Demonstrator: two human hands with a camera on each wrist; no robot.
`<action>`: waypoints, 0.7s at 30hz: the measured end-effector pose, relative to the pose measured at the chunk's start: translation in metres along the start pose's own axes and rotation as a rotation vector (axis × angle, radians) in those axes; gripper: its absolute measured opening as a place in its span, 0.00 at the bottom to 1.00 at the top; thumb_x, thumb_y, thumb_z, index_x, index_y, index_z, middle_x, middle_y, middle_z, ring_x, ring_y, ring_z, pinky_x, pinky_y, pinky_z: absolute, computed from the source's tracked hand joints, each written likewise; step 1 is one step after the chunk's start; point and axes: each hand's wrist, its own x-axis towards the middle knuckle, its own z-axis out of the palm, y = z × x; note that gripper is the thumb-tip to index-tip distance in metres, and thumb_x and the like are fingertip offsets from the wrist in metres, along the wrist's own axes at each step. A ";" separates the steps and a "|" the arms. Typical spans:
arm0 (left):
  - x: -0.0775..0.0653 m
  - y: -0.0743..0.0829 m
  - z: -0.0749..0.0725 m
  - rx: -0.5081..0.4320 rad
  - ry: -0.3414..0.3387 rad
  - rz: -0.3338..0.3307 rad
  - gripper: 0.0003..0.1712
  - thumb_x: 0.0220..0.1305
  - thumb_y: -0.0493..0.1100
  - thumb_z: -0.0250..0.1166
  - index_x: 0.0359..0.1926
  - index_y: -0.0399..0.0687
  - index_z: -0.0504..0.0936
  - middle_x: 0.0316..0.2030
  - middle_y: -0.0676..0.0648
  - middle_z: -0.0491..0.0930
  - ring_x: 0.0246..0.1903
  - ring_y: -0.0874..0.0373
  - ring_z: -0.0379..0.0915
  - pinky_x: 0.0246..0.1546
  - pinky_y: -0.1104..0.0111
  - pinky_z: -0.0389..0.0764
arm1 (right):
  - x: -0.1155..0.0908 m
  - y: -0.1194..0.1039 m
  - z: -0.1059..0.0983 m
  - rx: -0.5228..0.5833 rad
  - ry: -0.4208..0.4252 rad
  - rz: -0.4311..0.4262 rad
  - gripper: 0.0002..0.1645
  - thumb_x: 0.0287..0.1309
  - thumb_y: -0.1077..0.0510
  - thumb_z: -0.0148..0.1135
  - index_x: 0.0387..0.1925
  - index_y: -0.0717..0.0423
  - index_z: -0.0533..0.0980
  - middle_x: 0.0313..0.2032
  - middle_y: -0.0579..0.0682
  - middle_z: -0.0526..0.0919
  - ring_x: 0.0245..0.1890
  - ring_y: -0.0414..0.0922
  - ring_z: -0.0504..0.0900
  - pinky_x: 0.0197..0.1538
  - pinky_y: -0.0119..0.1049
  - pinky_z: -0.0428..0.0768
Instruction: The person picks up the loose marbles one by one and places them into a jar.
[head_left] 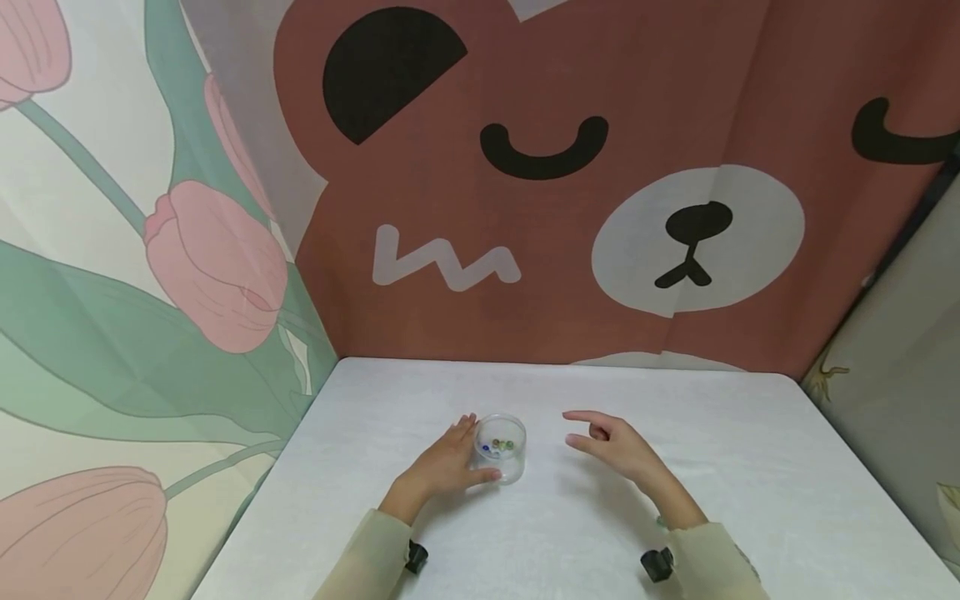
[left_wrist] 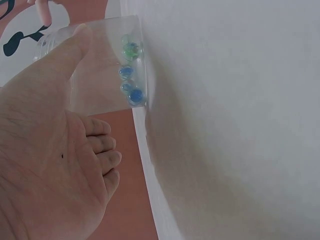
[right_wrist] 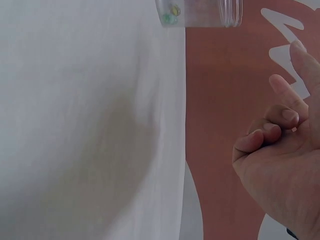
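A clear plastic jar with a threaded neck stands upright and lidless on the white table. Several glass marbles, green and blue, lie on its bottom; a yellowish one shows in the right wrist view. My left hand holds the jar from the left, thumb across its near side and fingers toward the far side. To the right of the jar, apart from it, my right hand hovers above the table. Its index finger and thumb reach out toward the jar with a gap between them, while the other fingers bend toward the palm.
A white cloth covers the table. Behind it hangs a brown bear-print curtain, and a tulip-print curtain lines the left side. Something small and green shows beside the right wrist. Each wrist carries a black camera.
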 end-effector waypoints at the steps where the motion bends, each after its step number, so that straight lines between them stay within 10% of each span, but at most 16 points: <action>1: 0.000 0.000 0.000 0.000 -0.001 0.001 0.62 0.61 0.76 0.60 0.78 0.36 0.53 0.79 0.39 0.49 0.79 0.46 0.44 0.79 0.55 0.52 | -0.001 0.002 -0.002 -0.008 -0.002 -0.003 0.31 0.57 0.40 0.73 0.61 0.43 0.80 0.23 0.45 0.62 0.24 0.41 0.60 0.25 0.31 0.62; 21: -0.001 0.001 -0.001 -0.037 -0.014 -0.027 0.62 0.60 0.75 0.63 0.79 0.38 0.53 0.80 0.41 0.48 0.79 0.45 0.43 0.78 0.52 0.53 | -0.028 0.033 -0.055 -0.059 -0.043 -0.002 0.33 0.63 0.43 0.68 0.66 0.50 0.76 0.28 0.47 0.65 0.27 0.40 0.63 0.26 0.33 0.65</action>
